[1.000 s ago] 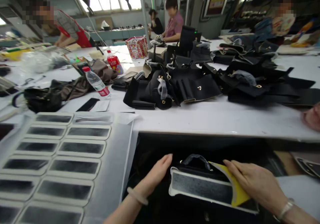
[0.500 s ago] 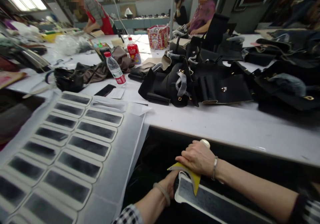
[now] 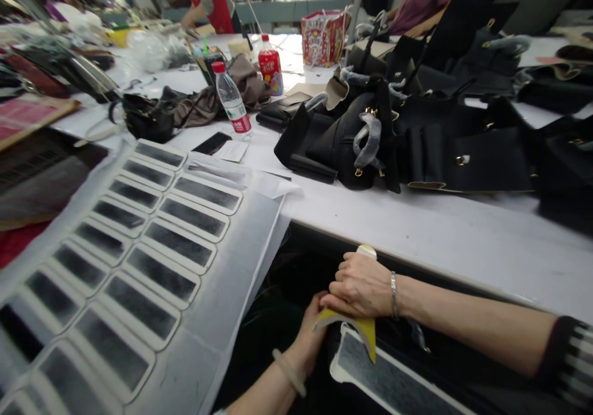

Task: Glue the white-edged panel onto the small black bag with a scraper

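Observation:
My right hand [image 3: 364, 284] is closed around a tool with a pale rounded end [image 3: 367, 251] showing above the fist. Beneath that fist a curved yellow piece [image 3: 354, 327] with a pale edge is bent over the near end of a long dark panel with a white border [image 3: 393, 375]. My left hand [image 3: 311, 331] is beside the yellow piece's left tip, partly behind it; what its fingers hold, if anything, is hidden. To the left, a sheet [image 3: 222, 316] carries rows of dark rectangular pieces with pale rounded borders [image 3: 178, 251].
Black bags [image 3: 352, 137] crowd the white table [image 3: 370, 214]. A water bottle [image 3: 232, 103], a red bottle [image 3: 270, 66], a phone [image 3: 212, 143] and a patterned bag [image 3: 324, 38] stand or lie further back. Other people are at the far side.
The view has shifted, so the table and bags appear further right and higher. My right hand stays closed on the tool above the yellow piece; my left hand has moved slightly against the panel's end.

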The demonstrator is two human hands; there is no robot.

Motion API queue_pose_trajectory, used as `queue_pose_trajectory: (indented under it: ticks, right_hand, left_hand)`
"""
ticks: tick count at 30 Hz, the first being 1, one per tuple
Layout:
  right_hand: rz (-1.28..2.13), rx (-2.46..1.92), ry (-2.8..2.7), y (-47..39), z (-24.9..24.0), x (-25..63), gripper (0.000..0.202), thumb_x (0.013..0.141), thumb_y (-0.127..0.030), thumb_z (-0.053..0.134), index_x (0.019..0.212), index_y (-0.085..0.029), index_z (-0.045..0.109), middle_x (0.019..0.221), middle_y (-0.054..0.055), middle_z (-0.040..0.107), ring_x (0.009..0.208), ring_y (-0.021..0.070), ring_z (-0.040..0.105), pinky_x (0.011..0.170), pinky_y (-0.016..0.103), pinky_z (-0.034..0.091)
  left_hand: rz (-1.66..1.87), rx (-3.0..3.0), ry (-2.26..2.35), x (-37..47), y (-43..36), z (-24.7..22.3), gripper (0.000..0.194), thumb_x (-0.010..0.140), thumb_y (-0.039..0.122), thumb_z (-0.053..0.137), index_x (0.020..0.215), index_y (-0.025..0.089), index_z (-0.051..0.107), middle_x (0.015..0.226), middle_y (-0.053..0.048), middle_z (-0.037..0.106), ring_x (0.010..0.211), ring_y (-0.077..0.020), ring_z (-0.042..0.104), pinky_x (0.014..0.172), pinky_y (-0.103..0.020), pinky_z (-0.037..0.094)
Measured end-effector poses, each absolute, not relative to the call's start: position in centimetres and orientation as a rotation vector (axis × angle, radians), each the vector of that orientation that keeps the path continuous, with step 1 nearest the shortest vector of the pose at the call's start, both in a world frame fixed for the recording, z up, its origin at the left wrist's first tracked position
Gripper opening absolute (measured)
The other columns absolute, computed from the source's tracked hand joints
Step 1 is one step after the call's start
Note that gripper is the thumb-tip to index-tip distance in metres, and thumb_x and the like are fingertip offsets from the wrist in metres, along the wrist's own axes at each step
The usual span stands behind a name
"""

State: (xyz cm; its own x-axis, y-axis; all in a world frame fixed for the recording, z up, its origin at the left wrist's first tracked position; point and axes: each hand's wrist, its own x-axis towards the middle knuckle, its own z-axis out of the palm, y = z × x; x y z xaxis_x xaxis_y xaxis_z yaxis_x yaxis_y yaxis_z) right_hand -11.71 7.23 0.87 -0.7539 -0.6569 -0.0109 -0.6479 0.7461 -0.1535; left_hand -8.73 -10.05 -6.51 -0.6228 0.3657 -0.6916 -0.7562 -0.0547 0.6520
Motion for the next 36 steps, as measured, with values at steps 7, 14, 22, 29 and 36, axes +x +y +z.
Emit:
queue_pose_trajectory:
  ticks: [7, 14, 22, 29, 36]
  right_hand:
    - [-0.283, -1.15, 2.829, 7.3, 1.1, -12.0, 0.057, 0.104, -0.043, 0.034, 0.06, -0.018, 0.061, 0.053, 0.006, 0.065, 0.049, 0.0143, 0.055, 0.059, 0.034, 0.021]
    - [-0.282, -1.15, 2.821, 7.6, 0.5, -11.6, 0.056, 0.103, -0.044, 0.036, 0.058, -0.019, 0.057, 0.051, 0.005, 0.064, 0.048, 0.0147, 0.053, 0.059, 0.034, 0.019]
    - [-0.268, -1.061, 2.841, 7.8, 0.7, -10.7, 0.056, 0.104, -0.044, 0.036, 0.061, -0.018, 0.06, 0.053, 0.006, 0.065, 0.051, 0.0159, 0.056, 0.06, 0.034, 0.019]
    - [-0.248, -0.9, 2.877, 7.6, 1.2, -8.8, 0.054, 0.104, -0.042, 0.036, 0.061, -0.018, 0.061, 0.055, 0.005, 0.066, 0.05, 0.0155, 0.056, 0.059, 0.036, 0.018]
    - [-0.222, -0.63, 2.925, 6.8, 1.4, -6.0, 0.056, 0.105, -0.041, 0.032, 0.064, -0.018, 0.062, 0.058, 0.005, 0.067, 0.052, 0.0151, 0.057, 0.058, 0.035, 0.018]
  left_hand:
    - [1.546, 0.255, 1.694, -8.7, -14.5, -0.3, 0.064, 0.095, 0.05, 0.053, 0.149, 0.021, 0.039, 0.148, -0.009, 0.051, 0.136, -0.0277, 0.046, 0.115, -0.039, 0.033]
    - [1.234, 0.447, 1.786, -9.1, -13.4, 2.2, 0.047, 0.098, 0.04, 0.047, 0.141, 0.022, 0.05, 0.138, -0.008, 0.06, 0.123, -0.0264, 0.056, 0.112, -0.038, 0.035]
    - [1.312, 0.333, 1.834, -8.2, -13.5, 1.0, 0.05, 0.093, 0.043, 0.055, 0.137, 0.021, 0.056, 0.133, -0.011, 0.062, 0.13, -0.0329, 0.049, 0.116, -0.045, 0.03]
    - [1.259, 0.534, 1.887, -8.0, -13.2, 0.7, 0.04, 0.098, 0.042, 0.044, 0.126, 0.021, 0.063, 0.116, -0.011, 0.069, 0.118, -0.0282, 0.059, 0.119, -0.04, 0.025]
    - [1.456, 0.33, 1.555, -8.9, -13.0, 0.4, 0.052, 0.097, 0.056, 0.04, 0.122, 0.02, 0.068, 0.12, -0.009, 0.07, 0.118, -0.0311, 0.058, 0.108, -0.045, 0.038]
